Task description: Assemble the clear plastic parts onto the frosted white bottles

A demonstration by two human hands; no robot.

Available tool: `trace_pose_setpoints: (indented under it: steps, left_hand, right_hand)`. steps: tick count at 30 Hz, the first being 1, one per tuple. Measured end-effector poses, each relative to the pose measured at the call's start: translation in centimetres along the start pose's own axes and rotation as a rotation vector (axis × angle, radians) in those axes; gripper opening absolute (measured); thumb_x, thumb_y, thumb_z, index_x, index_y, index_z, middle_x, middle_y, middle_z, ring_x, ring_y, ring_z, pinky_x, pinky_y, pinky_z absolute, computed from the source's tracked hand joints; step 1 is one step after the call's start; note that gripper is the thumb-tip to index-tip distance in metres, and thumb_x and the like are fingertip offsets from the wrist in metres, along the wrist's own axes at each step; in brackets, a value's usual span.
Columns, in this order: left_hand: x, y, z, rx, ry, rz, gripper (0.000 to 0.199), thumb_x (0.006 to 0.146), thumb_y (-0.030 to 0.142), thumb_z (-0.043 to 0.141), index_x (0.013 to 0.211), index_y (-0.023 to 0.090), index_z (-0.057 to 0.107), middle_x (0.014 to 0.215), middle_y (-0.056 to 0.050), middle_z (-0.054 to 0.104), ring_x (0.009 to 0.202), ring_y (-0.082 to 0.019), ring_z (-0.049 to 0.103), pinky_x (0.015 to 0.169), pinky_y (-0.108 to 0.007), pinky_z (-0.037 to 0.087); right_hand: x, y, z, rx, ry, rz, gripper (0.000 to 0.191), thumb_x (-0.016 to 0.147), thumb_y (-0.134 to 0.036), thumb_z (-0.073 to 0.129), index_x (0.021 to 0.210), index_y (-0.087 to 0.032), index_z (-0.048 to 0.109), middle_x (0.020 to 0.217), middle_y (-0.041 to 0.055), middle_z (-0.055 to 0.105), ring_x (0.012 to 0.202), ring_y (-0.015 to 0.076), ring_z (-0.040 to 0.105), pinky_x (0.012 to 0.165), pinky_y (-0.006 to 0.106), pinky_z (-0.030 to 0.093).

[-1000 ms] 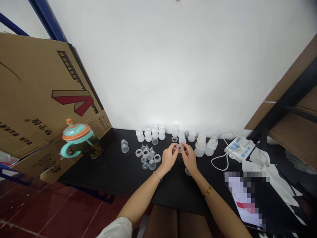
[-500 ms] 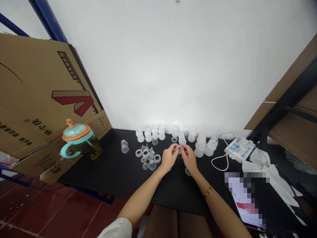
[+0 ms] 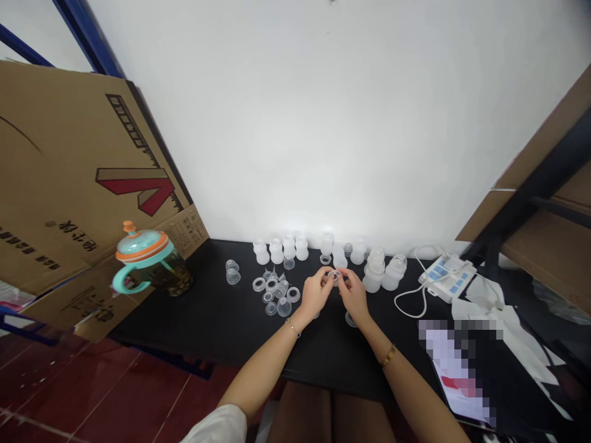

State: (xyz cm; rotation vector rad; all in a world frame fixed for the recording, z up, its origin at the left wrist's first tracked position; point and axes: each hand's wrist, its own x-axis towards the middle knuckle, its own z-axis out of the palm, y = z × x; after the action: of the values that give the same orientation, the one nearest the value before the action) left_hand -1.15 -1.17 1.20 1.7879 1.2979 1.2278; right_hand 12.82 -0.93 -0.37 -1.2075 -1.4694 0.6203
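L hand [image 3: 314, 293], R hand [image 3: 353, 291] ~unmoved | grips pinched on clr ring [image 3: 335, 273], btwn both

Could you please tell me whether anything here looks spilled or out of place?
Nothing looks spilled. The untidy spot is at right: rumpled white sheets beside the power strip, and a white cable looping loosely near the bottles. The held ring is too small to check.
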Motion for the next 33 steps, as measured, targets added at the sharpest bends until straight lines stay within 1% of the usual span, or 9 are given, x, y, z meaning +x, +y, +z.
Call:
trace_pose_setpoints:
  steps: [6,9,13,18,24,33]
  left_hand:
    - [-0.18,0.16,0.03,0.022,0.012,0.008,0.03,0.098,0.045,0.051,0.11,0.024,0.069,0.067,0.002,0.065,0.059,-0.014,0.059,0.06,-0.022,0.044]
    - [-0.28,0.32,0.09,0.031,0.023,0.008,0.03,0.099,0.044,0.051,0.112,0.024,0.069,0.07,0.002,0.067,0.06,-0.014,0.06,0.06,-0.022,0.044]
    - [-0.32,0.58,0.03,0.022,0.04,0.013,0.031,0.099,0.045,0.049,0.113,0.024,0.068,0.075,0.001,0.069,0.061,-0.014,0.062,0.061,-0.022,0.044]
    - [-0.29,0.71,-0.13,0.032,0.031,0.026,0.028,0.099,0.041,0.05,0.114,0.024,0.068,0.077,0.001,0.071,0.062,-0.014,0.063,0.062,-0.022,0.044]
    - [-0.23,0.54,-0.14,0.054,0.02,0.015,0.03,0.099,0.042,0.05,0.116,0.024,0.068,0.079,0.0,0.072,0.063,-0.014,0.064,0.062,-0.021,0.044]
    - [-0.19,0.62,-0.2,0.067,0.022,0.036,0.029,0.099,0.041,0.05,0.116,0.024,0.068,0.075,0.001,0.069,0.06,-0.013,0.061,0.06,-0.021,0.041]
  right_hand:
    - [-0.05,-0.3,-0.15,0.024,-0.009,0.0,0.032,0.096,-0.047,0.051,0.104,-0.021,0.068,0.101,0.0093,0.069,0.073,0.0201,0.064,0.057,0.03,0.051]
    - [-0.13,-0.39,-0.17,0.052,-0.014,0.006,0.034,0.097,-0.049,0.05,0.108,-0.021,0.067,0.104,0.0093,0.07,0.072,0.0191,0.064,0.057,0.029,0.05]
    - [-0.22,-0.55,-0.13,0.052,-0.033,0.014,0.037,0.098,-0.05,0.049,0.114,-0.021,0.066,0.106,0.0088,0.07,0.066,0.0167,0.062,0.056,0.029,0.049]
    - [-0.18,-0.55,-0.14,0.054,-0.039,0.014,0.035,0.096,-0.049,0.051,0.112,-0.021,0.066,0.103,0.008,0.07,0.061,0.0152,0.059,0.055,0.028,0.048]
    - [-0.05,-0.55,-0.19,0.055,-0.03,0.011,0.033,0.095,-0.046,0.052,0.109,-0.021,0.067,0.099,0.0072,0.07,0.056,0.0137,0.057,0.052,0.028,0.047]
    - [0.09,-0.44,-0.23,0.034,-0.02,0.009,0.031,0.093,-0.045,0.054,0.107,-0.021,0.067,0.095,0.0058,0.07,0.051,0.0121,0.051,0.049,0.027,0.041]
